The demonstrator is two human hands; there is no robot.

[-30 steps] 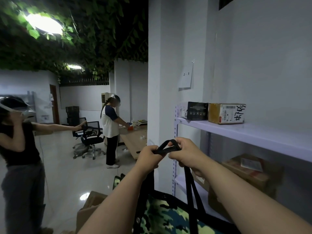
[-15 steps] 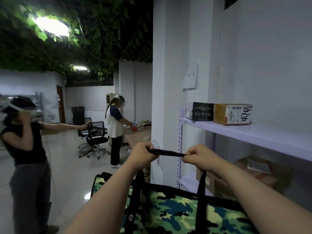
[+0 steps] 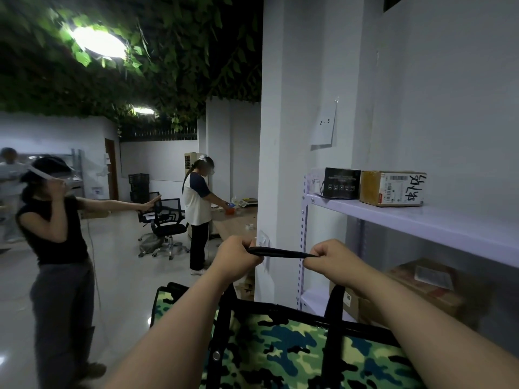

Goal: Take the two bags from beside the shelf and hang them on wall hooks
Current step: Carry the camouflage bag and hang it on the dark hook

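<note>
A paper sign on the wall reads "2 - 5". Both hands, left hand and right hand, pinch the camouflage bag's black strap taut between fists.

An office-cum-storeroom: metal shelving bearing cardboard boxes, a mesh office chair, a long wooden desk.

Up top, a ceiling of green leaves with 2 round lamps glowing, the big one at upper left. On the pale metal shelf, a black carton sits just beside a brown cardboard box with black handwriting. A white paper sheet marked "2 - 5" hangs on the wall above. At left, a person in a black top reaches toward a black mesh office chair; another in a white shirt stands at a wooden table.
</note>
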